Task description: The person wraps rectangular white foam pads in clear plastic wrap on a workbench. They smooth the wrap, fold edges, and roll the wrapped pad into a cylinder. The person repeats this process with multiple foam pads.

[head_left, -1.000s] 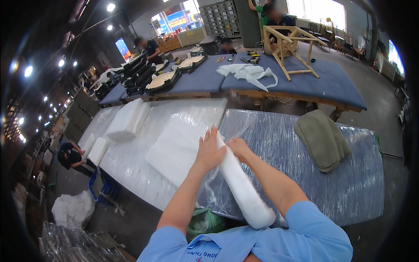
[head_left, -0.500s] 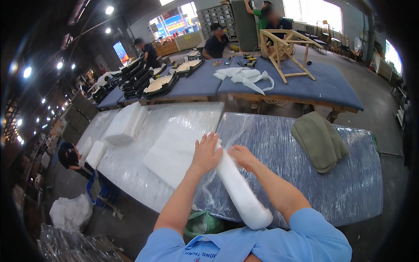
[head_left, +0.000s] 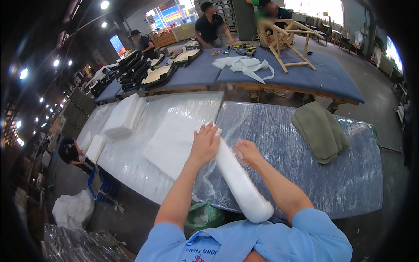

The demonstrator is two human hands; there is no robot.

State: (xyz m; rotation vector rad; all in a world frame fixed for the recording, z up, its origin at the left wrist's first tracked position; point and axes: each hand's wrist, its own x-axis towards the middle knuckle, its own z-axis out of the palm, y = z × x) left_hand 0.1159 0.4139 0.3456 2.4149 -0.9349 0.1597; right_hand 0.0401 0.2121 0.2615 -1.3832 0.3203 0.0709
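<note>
A long, padded white roll of fluffy wadding (head_left: 242, 185) lies slantwise in front of me, its near end close to my shirt. Across its far end rests my left hand (head_left: 204, 142), fingers stretched out and holding nothing. Just right of the roll, my right hand (head_left: 248, 153) is closed, with a wispy tuft of white fibre (head_left: 238, 153) showing at its fingertips. Flat white wadding sheets (head_left: 168, 146) lie left of my left hand. Underneath is a table (head_left: 279, 174) wrapped in clear plastic film.
Folded olive cloth (head_left: 321, 133) lies at the right; stacked white wadding (head_left: 122, 115) at the left. A green bag (head_left: 205, 216) with white stuffing hangs below the near edge. Beyond, a blue table (head_left: 174, 81) bears black-edged seat pads and a wooden chair frame (head_left: 290, 41). Several people work nearby.
My right hand has drawn slightly right, away from the roll, and the fibre tuft now shows. My left hand stays on the roll. A person behind the far table has risen.
</note>
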